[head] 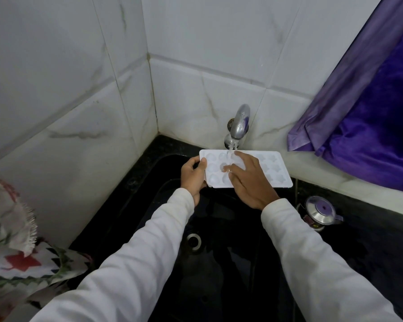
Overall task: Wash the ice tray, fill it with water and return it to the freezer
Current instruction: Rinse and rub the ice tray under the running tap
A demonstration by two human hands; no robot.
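Observation:
A white ice tray (273, 169) with shaped cavities is held level over the black sink (221, 263), under the chrome tap (239, 125). Water runs from the tap onto the tray's middle. My left hand (193, 177) grips the tray's left end, thumb on top. My right hand (247, 180) lies flat on the tray with straight fingers rubbing the cavities where the water lands.
White tiled walls (196, 66) meet in a corner behind the sink. A purple curtain (370, 112) hangs at the right. A small steel-lidded container (320, 211) stands on the black counter right of the sink. A patterned cloth (16, 252) lies at the left. The sink drain (193, 240) is below.

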